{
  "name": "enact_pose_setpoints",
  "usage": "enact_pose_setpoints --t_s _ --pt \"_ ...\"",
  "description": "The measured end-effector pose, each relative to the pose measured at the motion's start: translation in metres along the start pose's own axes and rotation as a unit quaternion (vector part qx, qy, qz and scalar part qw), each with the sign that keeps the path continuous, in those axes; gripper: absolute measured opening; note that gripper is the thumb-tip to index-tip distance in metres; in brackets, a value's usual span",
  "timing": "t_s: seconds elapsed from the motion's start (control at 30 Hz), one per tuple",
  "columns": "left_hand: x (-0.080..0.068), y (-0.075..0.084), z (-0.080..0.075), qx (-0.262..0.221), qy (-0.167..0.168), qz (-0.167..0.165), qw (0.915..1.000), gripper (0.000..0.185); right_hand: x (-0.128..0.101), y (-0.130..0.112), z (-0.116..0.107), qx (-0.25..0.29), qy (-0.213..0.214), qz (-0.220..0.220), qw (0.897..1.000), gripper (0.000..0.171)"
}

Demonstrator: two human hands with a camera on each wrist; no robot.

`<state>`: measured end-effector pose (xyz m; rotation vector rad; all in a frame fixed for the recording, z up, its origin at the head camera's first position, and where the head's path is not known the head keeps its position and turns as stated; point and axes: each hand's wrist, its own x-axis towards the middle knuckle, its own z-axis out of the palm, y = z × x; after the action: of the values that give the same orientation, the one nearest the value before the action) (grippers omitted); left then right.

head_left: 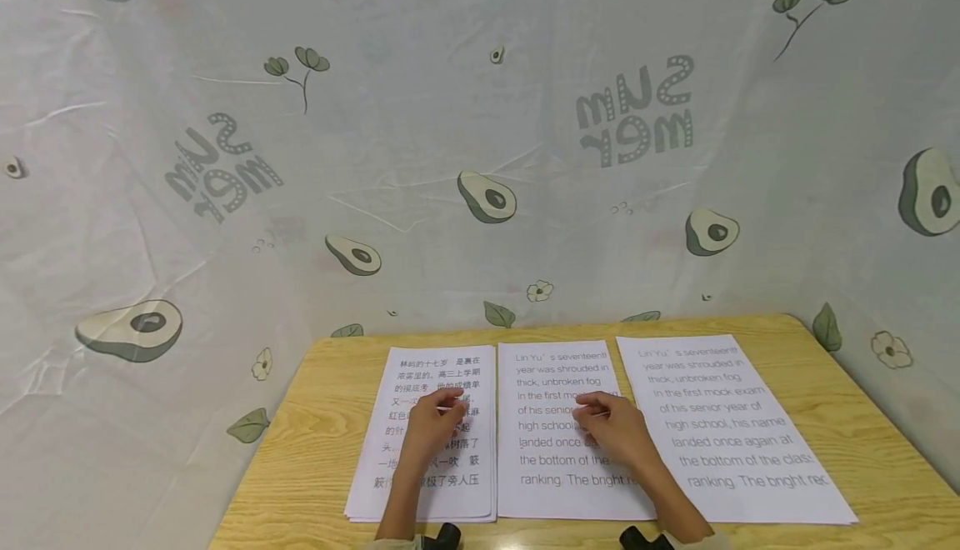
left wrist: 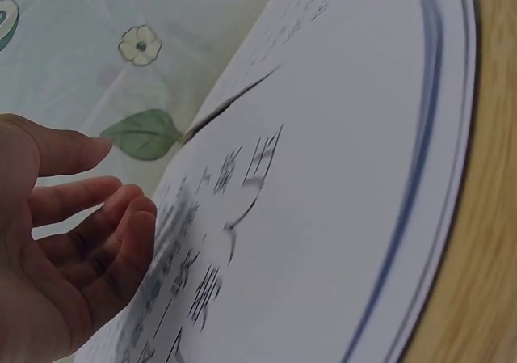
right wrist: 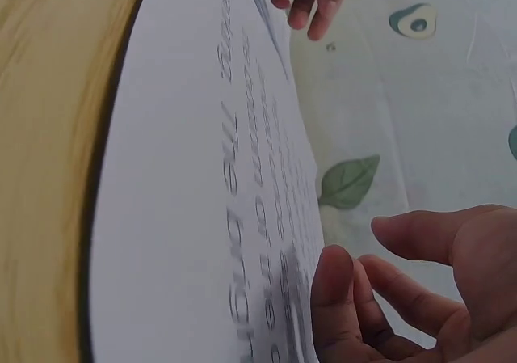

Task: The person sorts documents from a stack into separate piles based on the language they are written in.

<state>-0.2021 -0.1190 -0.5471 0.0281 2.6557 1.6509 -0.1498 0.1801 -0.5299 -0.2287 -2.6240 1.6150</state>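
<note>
Head view shows the left hand (head_left: 431, 429) resting on the Chinese-text sheet (head_left: 431, 433), low and left of centre in the frame, its fingers loosely bent with the tips down on the print; it grips nothing. The right hand (head_left: 615, 429) lies the same way on the middle English sheet (head_left: 562, 433), just right of centre, fingers relaxed and slightly curved, touching the paper without pinching it. The left wrist view agrees: the fingers (left wrist: 105, 242) meet the page beside blurred characters, thumb held free above. In the right wrist view the fingertips (right wrist: 335, 298) press near the sheet's printed lines, and the other hand shows small at the top of that frame.

The third sheet (head_left: 731, 429), also in English, lies untouched further right, just beside the middle one. All three rest flat, side by side, on the wooden counter (head_left: 862, 425), which fills the lower part of the frame. Behind it hangs an avocado-print cloth (head_left: 480, 158).

As a judgement, the step in hand looks like following or comparing lines across the two pages, each hand marking a place. A next move would call for light fingertip contact so the loose paper does not slide or buckle.
</note>
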Motion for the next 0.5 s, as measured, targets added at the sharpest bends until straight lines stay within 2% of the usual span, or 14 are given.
enact_pose_setpoints --t_s 0.27,0.5 --pt "-0.001 0.013 0.024 0.0 -0.024 0.009 0.9997 0.036 -0.002 0.012 -0.034 -0.007 0.005 0.016 1.0 0.038" --pt "-0.003 0.025 0.041 0.004 -0.033 -0.008 0.9994 0.037 0.0 0.025 -0.055 -0.043 0.004 0.027 0.999 0.044"
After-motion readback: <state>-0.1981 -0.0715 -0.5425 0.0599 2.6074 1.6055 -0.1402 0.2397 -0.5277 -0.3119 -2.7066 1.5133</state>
